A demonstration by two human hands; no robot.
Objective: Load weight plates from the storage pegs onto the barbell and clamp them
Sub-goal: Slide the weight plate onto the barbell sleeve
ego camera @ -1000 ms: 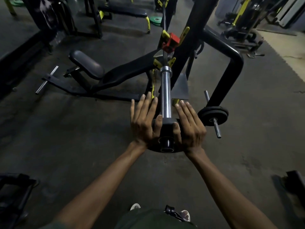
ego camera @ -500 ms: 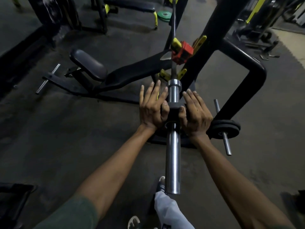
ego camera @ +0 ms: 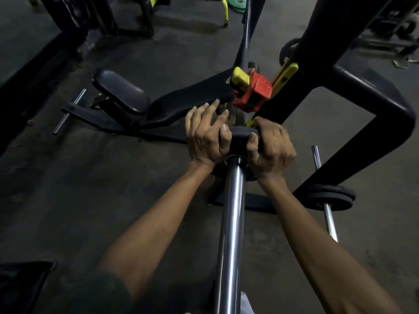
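Observation:
A black weight plate [ego camera: 242, 138] sits far up the chrome barbell sleeve [ego camera: 231, 223], close to the rack's yellow hook. My left hand [ego camera: 205, 137] presses on the plate's left side, its fingers spread and its thumb on the rim. Around the plate's right edge curls my right hand [ego camera: 271, 146], fingers over the rim. Just beyond the plate, a red clamp [ego camera: 254, 94] rests near the yellow bar holder [ego camera: 240, 79]. Most of the plate is hidden by my hands.
Two black plates [ego camera: 330, 197] hang on a chrome storage peg [ego camera: 330, 220] at the right, on the black rack frame [ego camera: 367, 105]. A black incline bench [ego camera: 158, 105] lies to the left. A green plate [ego camera: 237, 2] lies on the floor far back.
The plate has slid from the sleeve's tip along the bar toward the rack, both hands pushing it. My right fingers have curled over its rim, and much more bare sleeve shows toward me.

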